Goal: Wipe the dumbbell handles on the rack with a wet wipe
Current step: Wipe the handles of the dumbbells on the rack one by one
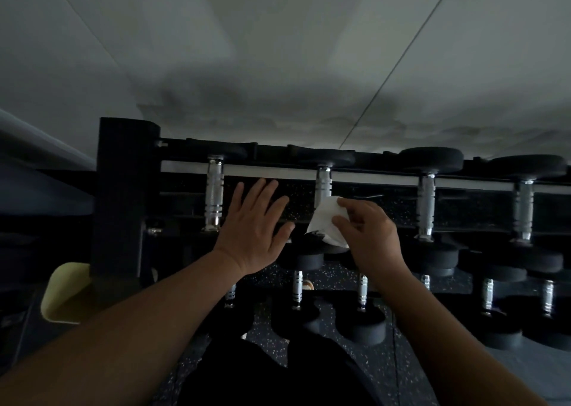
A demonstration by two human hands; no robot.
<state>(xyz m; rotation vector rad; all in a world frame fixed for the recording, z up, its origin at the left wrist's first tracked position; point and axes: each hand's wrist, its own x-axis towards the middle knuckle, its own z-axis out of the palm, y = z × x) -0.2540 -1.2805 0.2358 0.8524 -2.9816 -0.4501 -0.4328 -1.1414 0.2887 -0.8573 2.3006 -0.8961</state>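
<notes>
A black dumbbell rack holds a top row of dumbbells with chrome handles. My right hand pinches a white wet wipe against the lower part of the second handle. My left hand hovers flat with fingers spread between the first handle and the second one, holding nothing. Two more chrome handles stand to the right on the same row.
A lower row of dumbbells sits beneath my hands, above a speckled dark floor. A pale yellow bin stands at the left beside the rack post. A white wall rises behind the rack.
</notes>
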